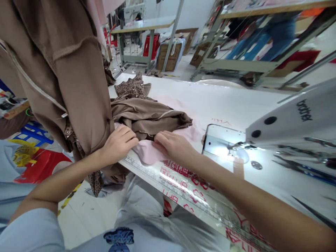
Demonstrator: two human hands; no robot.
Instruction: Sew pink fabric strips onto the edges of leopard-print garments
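My left hand (pixel 119 141) has its fingers curled closed on the edge of a pale pink cloth (pixel 148 152) at the near edge of the white sewing table (pixel 223 105). My right hand (pixel 174 145) lies on the same pink cloth, fingers bent and pressing it down. Just behind both hands sits a crumpled brown garment (pixel 149 117), and more brown fabric (pixel 65 70) hangs down at the left. A leopard-print piece (pixel 131 87) lies farther back.
A white Brother sewing machine (pixel 296 119) stands at the right with its lit needle plate (pixel 219 141). A printed ruler strip (pixel 183 185) runs along the table's front edge. Coloured plastic stools (pixel 34 154) sit on the floor at left. Other work tables and boxes (pixel 169 52) are behind.
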